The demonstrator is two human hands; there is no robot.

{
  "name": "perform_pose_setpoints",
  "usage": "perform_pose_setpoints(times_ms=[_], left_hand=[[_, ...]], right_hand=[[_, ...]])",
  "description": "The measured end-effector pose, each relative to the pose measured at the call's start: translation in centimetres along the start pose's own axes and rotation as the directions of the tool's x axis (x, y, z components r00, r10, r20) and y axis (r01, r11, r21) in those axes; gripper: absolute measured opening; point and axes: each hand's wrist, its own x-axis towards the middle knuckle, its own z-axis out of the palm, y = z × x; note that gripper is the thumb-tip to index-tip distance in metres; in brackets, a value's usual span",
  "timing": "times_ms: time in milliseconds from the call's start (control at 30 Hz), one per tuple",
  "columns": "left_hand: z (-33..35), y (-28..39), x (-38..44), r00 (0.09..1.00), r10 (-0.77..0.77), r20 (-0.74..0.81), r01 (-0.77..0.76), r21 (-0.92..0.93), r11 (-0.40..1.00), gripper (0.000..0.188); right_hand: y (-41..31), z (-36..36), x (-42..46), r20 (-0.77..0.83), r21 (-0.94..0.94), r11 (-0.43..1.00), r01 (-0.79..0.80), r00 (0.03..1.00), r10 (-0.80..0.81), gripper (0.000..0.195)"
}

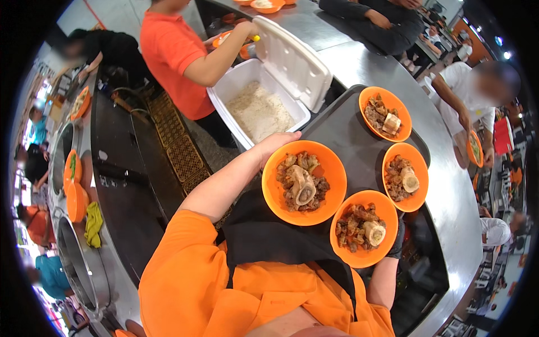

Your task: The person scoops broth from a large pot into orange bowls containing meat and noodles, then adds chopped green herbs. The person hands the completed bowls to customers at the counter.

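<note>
My bare left hand [276, 147] grips the near left edge of a dark grey serving tray [337, 122], its thumb lying over the rim. My right hand [396, 240], in a black glove, is at the tray's near right side; bowls hide most of its fingers. Several orange bowls stand on the tray, each with chopped browned meat and a marrow bone. The largest-looking bowl [271, 185] is by my left hand, and another bowl [343, 248] is by my right. Farther off are a right-hand bowl [406, 147] and a far bowl [385, 92].
A white cooler [261, 105] of rice with its lid raised stands beyond my left hand. Beside it, a person in an orange-red shirt [172, 54] holds a bowl. A steel counter [446, 177] curves along the right. Large pots [76, 257] line the left counter.
</note>
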Motion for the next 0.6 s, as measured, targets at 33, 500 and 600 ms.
perform_pose_setpoints(times_ms=[33, 500, 600], left_hand=[[-0.2, -0.3, -1.2, 0.999, 0.036, 0.005, -0.036, -0.032, 0.999, 0.043], [1.4, 2.0, -10.0, 1.000, -0.007, -0.007, 0.006, -0.181, 0.984, 0.032], [1.4, 0.7, -9.1, 1.000, -0.001, 0.016, 0.004, -0.155, 0.988, 0.033]], right_hand=[[-0.2, 0.3, 0.0, 0.015, -0.010, 1.000, -0.011, 1.000, 0.011, 0.028], [-4.3, 3.5, -5.2, 0.028, 0.006, 1.000, -0.022, 0.999, 0.022, 0.027], [-3.4, 2.8, -5.4, 0.039, 0.021, 1.000, -0.009, 0.999, 0.008, 0.026]])
